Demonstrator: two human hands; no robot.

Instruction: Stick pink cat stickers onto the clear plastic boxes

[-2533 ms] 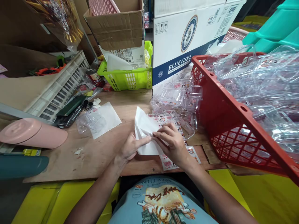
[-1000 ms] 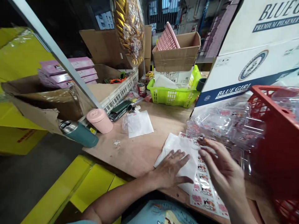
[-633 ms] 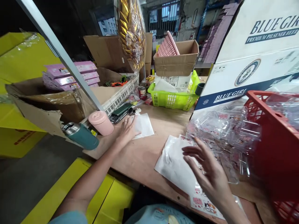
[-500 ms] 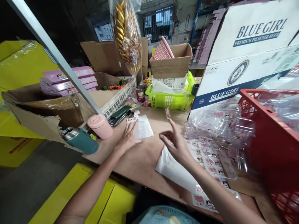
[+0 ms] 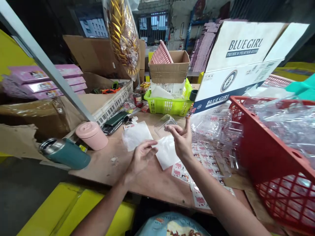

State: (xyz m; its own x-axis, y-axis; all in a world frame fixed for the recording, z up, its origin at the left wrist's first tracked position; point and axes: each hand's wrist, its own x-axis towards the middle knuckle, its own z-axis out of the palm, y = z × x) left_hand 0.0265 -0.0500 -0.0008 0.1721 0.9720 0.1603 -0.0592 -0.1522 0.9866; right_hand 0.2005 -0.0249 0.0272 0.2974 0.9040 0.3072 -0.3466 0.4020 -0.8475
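My left hand [image 5: 144, 155] has its thumb and fingers curled together at the left edge of a white paper sheet [image 5: 167, 154], which it appears to pinch. My right hand [image 5: 183, 141] is raised at the sheet's right side. A small printed sticker [image 5: 190, 113] clings to its upright index fingertip, while the thumb points left and the other fingers bend in. Just behind the hands lies a clear plastic box [image 5: 164, 124]. Another white sheet [image 5: 137, 135] rests on the table left of it. Sheets of pink printed stickers [image 5: 180, 172] lie below and right of my right hand.
A red basket [image 5: 246, 157] of clear plastic packaging stands on the right, before a white carton [image 5: 221, 78]. Behind is a green basket [image 5: 164, 106]. A pink canister [image 5: 92, 136] and a teal bottle [image 5: 66, 154] are on the left. A metal post [image 5: 56, 75] slants over the table.
My left hand has left the flat white sheet and moved right to the other one. That sheet has shifted, uncovering printed stickers. The view has turned right; the clear box now shows.
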